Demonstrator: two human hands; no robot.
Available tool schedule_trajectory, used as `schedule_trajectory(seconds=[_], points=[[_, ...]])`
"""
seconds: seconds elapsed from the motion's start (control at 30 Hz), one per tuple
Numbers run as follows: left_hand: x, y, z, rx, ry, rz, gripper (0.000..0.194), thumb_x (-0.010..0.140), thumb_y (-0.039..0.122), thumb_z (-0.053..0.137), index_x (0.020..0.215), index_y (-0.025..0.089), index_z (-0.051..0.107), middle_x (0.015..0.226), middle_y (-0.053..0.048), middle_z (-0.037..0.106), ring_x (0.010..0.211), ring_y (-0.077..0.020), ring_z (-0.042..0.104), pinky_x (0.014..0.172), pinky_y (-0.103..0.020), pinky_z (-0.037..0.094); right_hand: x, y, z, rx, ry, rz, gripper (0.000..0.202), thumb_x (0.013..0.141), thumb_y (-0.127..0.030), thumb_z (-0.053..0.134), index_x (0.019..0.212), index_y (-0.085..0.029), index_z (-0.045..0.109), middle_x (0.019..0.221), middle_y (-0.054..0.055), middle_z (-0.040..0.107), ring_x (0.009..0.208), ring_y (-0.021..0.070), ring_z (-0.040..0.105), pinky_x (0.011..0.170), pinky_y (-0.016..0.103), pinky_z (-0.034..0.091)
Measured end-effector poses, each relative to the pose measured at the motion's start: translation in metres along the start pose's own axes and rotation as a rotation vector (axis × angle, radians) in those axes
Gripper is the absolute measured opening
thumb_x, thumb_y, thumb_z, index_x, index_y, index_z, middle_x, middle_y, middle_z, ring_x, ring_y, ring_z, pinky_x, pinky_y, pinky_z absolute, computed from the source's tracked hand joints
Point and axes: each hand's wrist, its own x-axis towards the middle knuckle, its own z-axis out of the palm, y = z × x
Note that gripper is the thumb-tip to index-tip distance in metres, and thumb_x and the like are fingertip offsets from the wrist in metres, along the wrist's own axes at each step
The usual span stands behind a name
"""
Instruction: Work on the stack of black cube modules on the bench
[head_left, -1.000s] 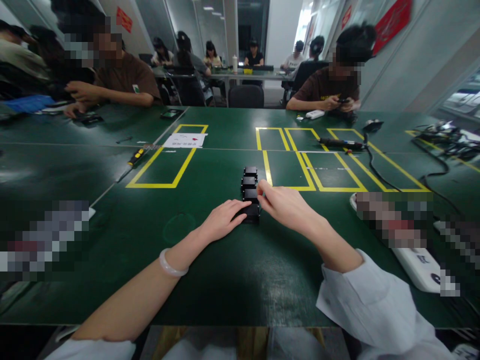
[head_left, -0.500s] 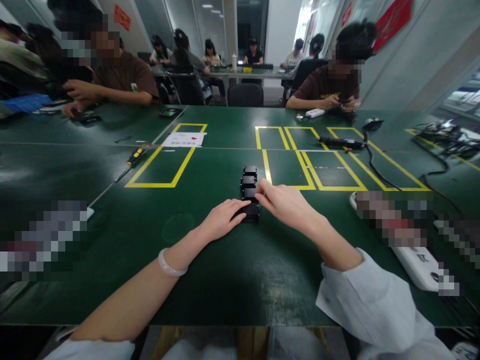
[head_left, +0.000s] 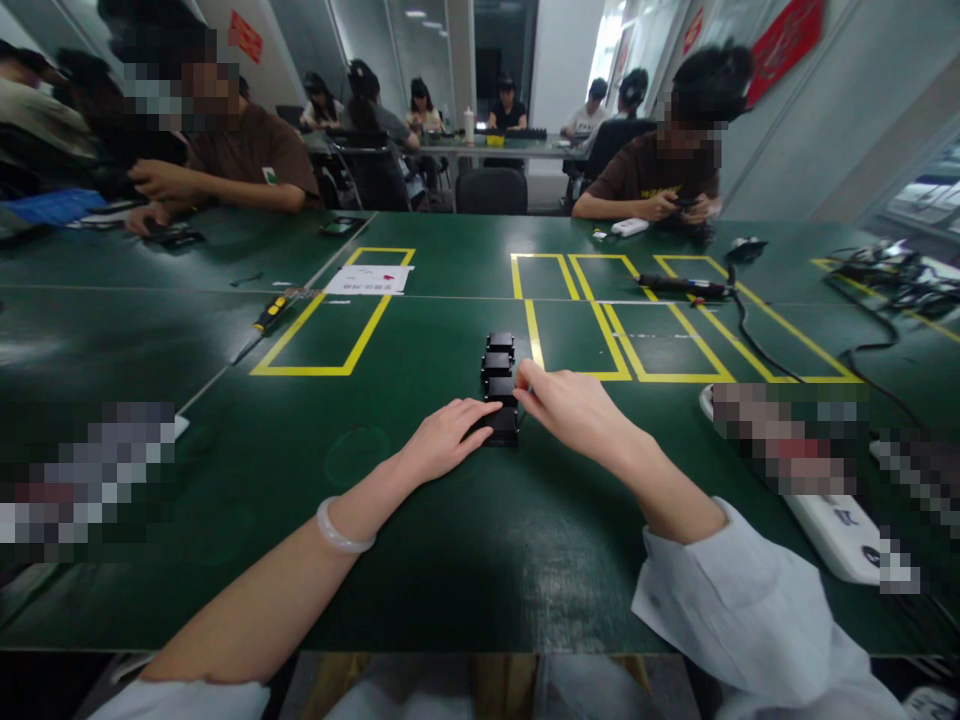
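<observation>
Steadying, apparently, the nearest black block, the left hand is lying half-open, the right hand resting curled alongside, contents unclear.

Black blocks; green tabletop, yellow tape outlines; yellow-black screwdriver.

slight shift of view since a second ago, the white paper marginally further left in frame

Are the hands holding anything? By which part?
The left hand touches the nearest block at its left; whether it, or the right hand, grips anything cannot be told.
</observation>
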Motion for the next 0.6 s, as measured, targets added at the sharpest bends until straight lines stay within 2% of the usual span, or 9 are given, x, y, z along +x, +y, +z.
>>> schedule_trajectory(seconds=[0.2, 0.43, 0.6], points=[[-0.0003, -0.0009, 0.0009, 0.015, -0.008, 0.003, 0.039, 0.097, 0.035, 0.037, 0.134, 0.024, 0.043, 0.121, -0.006, 0.056, 0.109, -0.0209, 0.051, 0.096, -0.037, 0.042, -0.0012, -0.0010, -0.0001, 0.054, 0.013, -0.012, 0.019, 0.092, -0.025, 0.035, 0.105, -0.019, 0.047, 0.079, 0.003, 0.067, 0.062, 0.0133, 0.056, 0.053, 0.025, 0.023], [0.0002, -0.0004, 0.0009, 0.008, 0.007, 0.006, 0.039, 0.097, 0.036, 0.036, 0.132, 0.023, 0.044, 0.122, -0.006, 0.056, 0.108, -0.0212, 0.052, 0.094, -0.037, 0.043, 0.0004, 0.0002, 0.0007, 0.047, 0.005, 0.004, 0.026, 0.096, -0.040, 0.033, 0.101, -0.020, 0.049, 0.079, 0.003, 0.067, 0.063, 0.0142, 0.057, 0.052, 0.025, 0.021], [0.0001, -0.0008, 0.0008, 0.005, -0.005, 0.000, 0.040, 0.098, 0.037, 0.035, 0.134, 0.024, 0.043, 0.123, -0.006, 0.055, 0.110, -0.0209, 0.051, 0.096, -0.038, 0.042, 0.0014, -0.0011, 0.0001, -0.003, -0.014, 0.013, 0.027, 0.097, -0.037, 0.030, 0.101, -0.020, 0.050, 0.077, 0.004, 0.067, 0.063, 0.0150, 0.058, 0.051, 0.025, 0.020]])
